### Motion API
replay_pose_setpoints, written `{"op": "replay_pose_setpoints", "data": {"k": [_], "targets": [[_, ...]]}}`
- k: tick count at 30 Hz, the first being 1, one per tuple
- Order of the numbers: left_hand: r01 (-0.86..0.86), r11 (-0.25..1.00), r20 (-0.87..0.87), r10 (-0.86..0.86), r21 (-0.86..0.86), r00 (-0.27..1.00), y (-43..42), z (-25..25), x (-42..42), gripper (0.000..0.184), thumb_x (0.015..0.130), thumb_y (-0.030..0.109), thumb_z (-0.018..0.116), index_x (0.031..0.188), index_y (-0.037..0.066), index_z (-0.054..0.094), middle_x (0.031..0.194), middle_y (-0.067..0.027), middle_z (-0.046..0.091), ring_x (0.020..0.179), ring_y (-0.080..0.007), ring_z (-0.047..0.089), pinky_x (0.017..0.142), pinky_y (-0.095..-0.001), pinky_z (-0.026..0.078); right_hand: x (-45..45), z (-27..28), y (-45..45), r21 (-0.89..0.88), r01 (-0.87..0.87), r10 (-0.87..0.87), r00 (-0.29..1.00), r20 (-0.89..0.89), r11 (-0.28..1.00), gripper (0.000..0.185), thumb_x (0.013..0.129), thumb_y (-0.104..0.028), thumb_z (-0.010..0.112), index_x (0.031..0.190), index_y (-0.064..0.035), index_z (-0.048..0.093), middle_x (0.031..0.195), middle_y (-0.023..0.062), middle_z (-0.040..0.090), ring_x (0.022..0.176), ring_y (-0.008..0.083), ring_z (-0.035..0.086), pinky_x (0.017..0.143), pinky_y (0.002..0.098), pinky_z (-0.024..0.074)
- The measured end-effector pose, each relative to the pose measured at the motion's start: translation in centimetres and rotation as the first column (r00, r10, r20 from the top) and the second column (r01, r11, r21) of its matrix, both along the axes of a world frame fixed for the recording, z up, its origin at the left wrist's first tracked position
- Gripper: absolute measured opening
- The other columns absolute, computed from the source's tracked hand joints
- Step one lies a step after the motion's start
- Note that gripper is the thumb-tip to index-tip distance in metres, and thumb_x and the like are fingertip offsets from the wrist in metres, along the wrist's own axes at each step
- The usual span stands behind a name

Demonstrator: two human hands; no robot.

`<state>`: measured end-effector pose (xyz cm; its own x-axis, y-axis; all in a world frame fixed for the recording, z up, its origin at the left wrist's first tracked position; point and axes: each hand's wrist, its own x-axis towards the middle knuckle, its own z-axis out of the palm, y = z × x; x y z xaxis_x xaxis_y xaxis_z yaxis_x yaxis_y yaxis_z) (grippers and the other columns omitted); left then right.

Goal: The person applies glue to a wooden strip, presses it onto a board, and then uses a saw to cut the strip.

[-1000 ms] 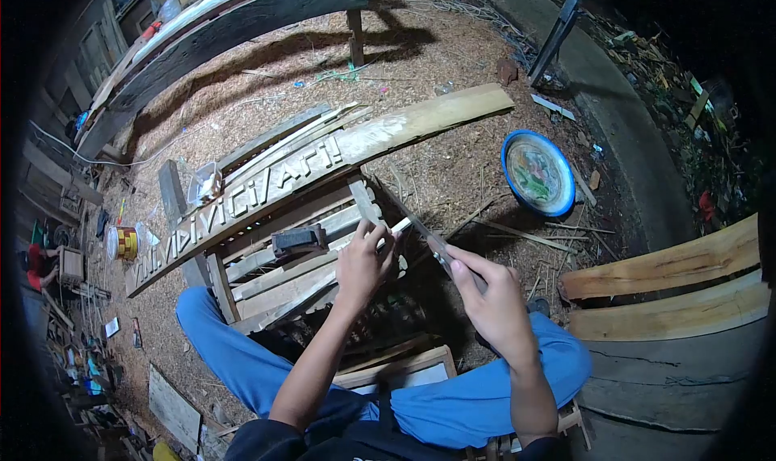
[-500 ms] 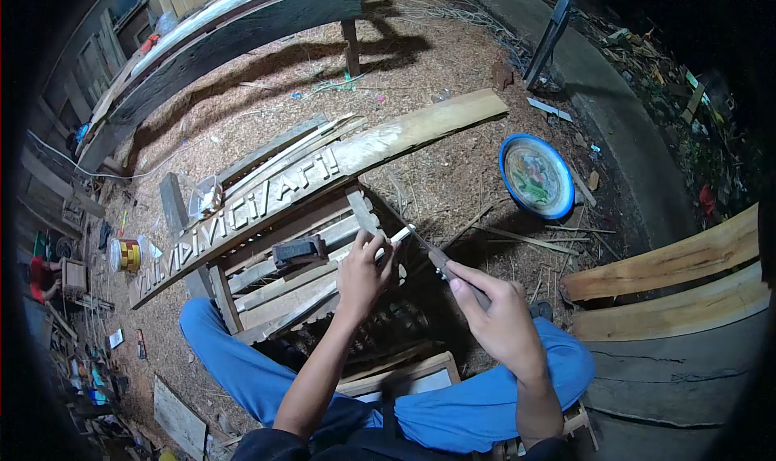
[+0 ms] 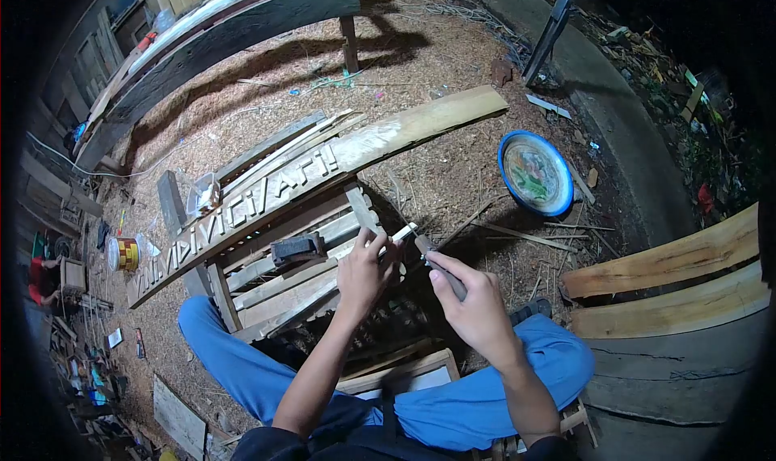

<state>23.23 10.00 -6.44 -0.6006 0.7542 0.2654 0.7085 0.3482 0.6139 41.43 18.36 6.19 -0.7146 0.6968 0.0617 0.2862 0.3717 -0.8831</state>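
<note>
A small pale wood strip point(image 3: 405, 231) sticks out to the right from the fingers of my left hand point(image 3: 363, 275), which are closed around it. My right hand point(image 3: 474, 303) grips the handle of a knife point(image 3: 444, 272); its blade is hard to make out near the strip's end. Both hands are over a slatted wooden frame point(image 3: 303, 279). On the slats, left of my left hand, rests a dark block-like tool point(image 3: 297, 249). Beyond it lies a long plank point(image 3: 364, 150) with raised wooden letters.
A blue-rimmed round tray point(image 3: 537, 174) lies at the right. A plastic tub point(image 3: 204, 195) and a yellow-red container point(image 3: 124, 254) stand left. A long bench point(image 3: 242, 36) spans the back. Thick boards point(image 3: 663, 255) lie right. Another person in red point(image 3: 36, 279) is at far left.
My right hand has moved slightly left and up with the knife, its handle now closer to the strip. My left hand stays nearly in place.
</note>
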Motion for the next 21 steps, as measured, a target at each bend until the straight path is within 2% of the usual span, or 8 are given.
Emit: {"op": "replay_pose_setpoints", "data": {"k": [2,4,10,12,15,18,19,21], "targets": [[-0.005,0.999,-0.012,0.006,0.044,1.000,0.0,0.0,0.0,0.023,0.098,0.035,0.072,0.097,0.012,0.068,0.101,-0.0116,0.063,0.072,-0.0388,0.068,0.061,-0.0501,0.051,0.7,0.9,0.3,0.031,0.006,-0.005,1.000,-0.030,0.999,0.031,0.103,-0.016,0.065,0.125,0.0048,0.070,0.109,0.0288,0.074,0.104,0.0384,0.076,0.088,0.0394,0.0580],[-0.018,0.999,-0.015,0.018,0.034,1.000,0.1,0.2,0.0,0.023,0.098,0.035,0.072,0.097,0.012,0.068,0.101,-0.0117,0.063,0.071,-0.0386,0.068,0.060,-0.0499,0.051,1.8,3.3,0.2,-0.057,-0.026,0.030,0.998,0.059,0.998,0.032,0.104,-0.017,0.065,0.125,0.0050,0.070,0.111,0.0280,0.075,0.104,0.0381,0.076,0.089,0.0391,0.0581],[0.013,0.999,-0.016,-0.012,0.030,1.000,0.1,0.2,0.2,0.023,0.098,0.035,0.072,0.096,0.012,0.067,0.101,-0.0114,0.062,0.069,-0.0385,0.068,0.059,-0.0494,0.052,0.6,0.2,0.9,-0.062,0.011,-0.011,1.000,0.010,0.998,0.032,0.103,-0.016,0.065,0.127,0.0051,0.069,0.114,0.0259,0.075,0.107,0.0354,0.076,0.091,0.0390,0.0579],[-0.039,0.999,0.028,0.039,0.014,0.999,0.2,0.4,0.2,0.021,0.093,0.030,0.077,0.097,0.011,0.067,0.100,-0.0118,0.062,0.081,-0.0411,0.068,0.066,-0.0505,0.052,0.7,0.8,0.8,-0.071,0.009,-0.009,1.000,-0.005,0.997,0.032,0.104,-0.015,0.064,0.128,0.0050,0.069,0.115,0.0259,0.075,0.107,0.0348,0.076,0.091,0.0390,0.0578],[-0.007,1.000,-0.020,0.008,0.026,1.000,0.0,0.0,0.0,0.024,0.099,0.036,0.072,0.098,0.013,0.067,0.103,-0.0116,0.063,0.072,-0.0390,0.069,0.059,-0.0499,0.053,1.7,2.5,0.5,0.009,-0.021,0.021,0.998,-0.057,1.000,0.037,0.103,-0.016,0.064,0.134,0.0049,0.065,0.116,0.0279,0.074,0.108,0.0329,0.076,0.091,0.0387,0.0579],[-0.015,1.000,-0.018,0.015,0.015,1.000,0.1,0.1,0.1,0.024,0.098,0.036,0.072,0.098,0.013,0.067,0.103,-0.0112,0.063,0.073,-0.0392,0.070,0.059,-0.0500,0.053,0.5,0.1,0.9,-0.070,0.048,-0.047,0.999,0.012,0.996,0.038,0.102,-0.016,0.066,0.135,0.0053,0.064,0.113,0.0287,0.074,0.106,0.0336,0.076,0.089,0.0389,0.0580],[-0.033,0.999,-0.028,0.033,-0.014,0.999,0.2,-0.2,0.2,0.024,0.098,0.035,0.072,0.097,0.012,0.067,0.104,-0.0112,0.063,0.074,-0.0393,0.070,0.060,-0.0498,0.053,-0.1,-0.8,0.9,-0.021,0.050,-0.050,0.998,0.028,0.999,0.038,0.103,-0.017,0.066,0.133,0.0059,0.065,0.110,0.0295,0.074,0.103,0.0340,0.077,0.087,0.0389,0.0581],[-0.025,0.999,-0.037,0.026,0.023,0.999,0.2,-0.2,0.2,0.024,0.098,0.036,0.072,0.097,0.012,0.067,0.104,-0.0112,0.063,0.074,-0.0393,0.069,0.060,-0.0496,0.053,0.7,0.4,0.6,-0.035,0.034,-0.033,0.999,0.030,0.999,0.038,0.103,-0.018,0.065,0.133,0.0061,0.065,0.109,0.0297,0.074,0.103,0.0340,0.077,0.087,0.0388,0.0581]]}}
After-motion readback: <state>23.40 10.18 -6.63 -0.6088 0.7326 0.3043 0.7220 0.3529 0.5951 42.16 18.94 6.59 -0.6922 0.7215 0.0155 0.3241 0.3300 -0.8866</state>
